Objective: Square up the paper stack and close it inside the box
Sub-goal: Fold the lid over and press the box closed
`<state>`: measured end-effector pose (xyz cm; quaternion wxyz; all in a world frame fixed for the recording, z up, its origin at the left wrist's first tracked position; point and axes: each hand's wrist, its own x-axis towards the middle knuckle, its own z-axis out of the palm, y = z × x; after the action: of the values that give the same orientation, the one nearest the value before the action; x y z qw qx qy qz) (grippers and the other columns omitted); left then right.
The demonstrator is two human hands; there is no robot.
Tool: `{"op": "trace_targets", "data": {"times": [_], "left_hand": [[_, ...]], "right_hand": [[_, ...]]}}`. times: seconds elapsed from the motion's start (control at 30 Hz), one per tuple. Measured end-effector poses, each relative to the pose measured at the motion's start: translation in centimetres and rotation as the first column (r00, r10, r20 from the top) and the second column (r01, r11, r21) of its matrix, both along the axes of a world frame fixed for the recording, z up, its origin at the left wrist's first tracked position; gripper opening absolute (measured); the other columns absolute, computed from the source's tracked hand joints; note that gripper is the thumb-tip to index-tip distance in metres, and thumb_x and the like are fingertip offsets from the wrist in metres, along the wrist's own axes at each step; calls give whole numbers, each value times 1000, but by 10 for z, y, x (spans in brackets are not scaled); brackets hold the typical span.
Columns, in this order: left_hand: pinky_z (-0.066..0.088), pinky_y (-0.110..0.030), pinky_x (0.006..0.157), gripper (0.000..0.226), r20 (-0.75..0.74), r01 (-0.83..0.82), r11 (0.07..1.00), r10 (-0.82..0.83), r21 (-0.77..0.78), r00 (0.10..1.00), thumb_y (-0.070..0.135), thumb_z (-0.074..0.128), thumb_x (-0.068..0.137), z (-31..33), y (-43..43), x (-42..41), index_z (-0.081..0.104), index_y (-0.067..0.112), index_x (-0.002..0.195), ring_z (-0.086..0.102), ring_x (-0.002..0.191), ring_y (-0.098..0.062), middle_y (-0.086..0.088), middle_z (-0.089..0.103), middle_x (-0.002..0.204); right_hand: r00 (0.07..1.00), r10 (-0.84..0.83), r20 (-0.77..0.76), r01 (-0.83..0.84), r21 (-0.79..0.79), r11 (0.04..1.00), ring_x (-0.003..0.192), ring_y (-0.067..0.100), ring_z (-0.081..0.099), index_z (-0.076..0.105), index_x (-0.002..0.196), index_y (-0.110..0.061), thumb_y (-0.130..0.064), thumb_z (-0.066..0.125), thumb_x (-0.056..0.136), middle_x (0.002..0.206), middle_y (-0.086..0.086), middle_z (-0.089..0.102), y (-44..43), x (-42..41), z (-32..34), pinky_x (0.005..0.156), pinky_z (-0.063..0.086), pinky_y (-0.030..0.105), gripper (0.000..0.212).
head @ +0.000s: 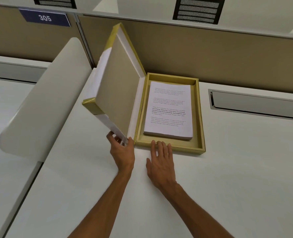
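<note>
One gold box lies open on a white tabletop; one paper stack lies flat inside it, nearer the far and left walls, four blocks of print on the top sheet too small to read; one hinged lid stands tilted up at the box's left side, its outer face turned away. Two bare hands show; the left hand is clamped on the lid's near corner, thumb inside, fingertips partly hidden behind it; the right hand lies flat with fingers spread slightly, tips touching the box's near wall. One blue sign reads 305; two dark vents sit above, the left one cut off; one grey slot is set in the tabletop, cut off at right.
</note>
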<state>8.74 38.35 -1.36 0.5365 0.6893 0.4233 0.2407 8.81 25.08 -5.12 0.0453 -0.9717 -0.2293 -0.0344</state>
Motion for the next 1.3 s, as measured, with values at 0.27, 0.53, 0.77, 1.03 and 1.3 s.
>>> {"op": "trace_targets", "data": {"times": [0.27, 0.53, 0.77, 1.03, 1.3], "left_hand": [[55, -43, 94, 67, -70, 199, 947, -187, 252, 980, 27, 76, 85, 8, -18, 0, 33, 30, 137, 66, 115, -29, -9, 61, 136], [58, -46, 85, 67, -274, 384, 796, -283, 468, 919, 24, 77, 85, 8, -32, -1, 47, 14, 144, 66, 110, -32, -13, 66, 125], [58, -41, 55, 65, -455, 532, 567, -286, 629, 843, 22, 83, 71, 3, -41, 2, 61, 12, 131, 65, 107, -28, -10, 67, 118], [58, -46, 84, 62, -510, 588, 494, -298, 640, 807, 30, 84, 74, -10, -51, 2, 63, 11, 130, 61, 116, -29, -11, 63, 127], [40, -68, 102, 53, -439, 598, 562, -407, 571, 801, 18, 82, 80, -15, -58, 2, 65, 4, 129, 53, 126, -43, -23, 60, 131]], "right_hand": [[997, -68, 39, 63, 109, 992, 127, 41, 59, 64, 133, -3, -38, 81, 78, 134, 22, 63, 2, -3, 15, 108, 36, 54, 67], [936, -54, -347, 222, 468, 856, 136, 22, 41, 47, 146, -15, -41, 69, 88, 145, 5, 51, -7, 9, 35, 112, 40, 41, 67], [810, 69, -583, 571, 809, 137, 117, 10, 63, 47, 131, -37, 1, 77, 80, 123, -5, 66, -32, 20, 57, 97, 52, 24, 71], [668, -193, -718, 613, 679, -404, 92, 24, 71, 44, 122, -20, -33, 79, 85, 105, 8, 73, -70, 51, 62, 75, 62, 39, 52], [516, -484, -707, 699, 674, -239, 87, 22, 70, 65, 103, -19, -37, 79, 84, 100, 7, 71, -100, 65, 46, 67, 55, 26, 30]]}}
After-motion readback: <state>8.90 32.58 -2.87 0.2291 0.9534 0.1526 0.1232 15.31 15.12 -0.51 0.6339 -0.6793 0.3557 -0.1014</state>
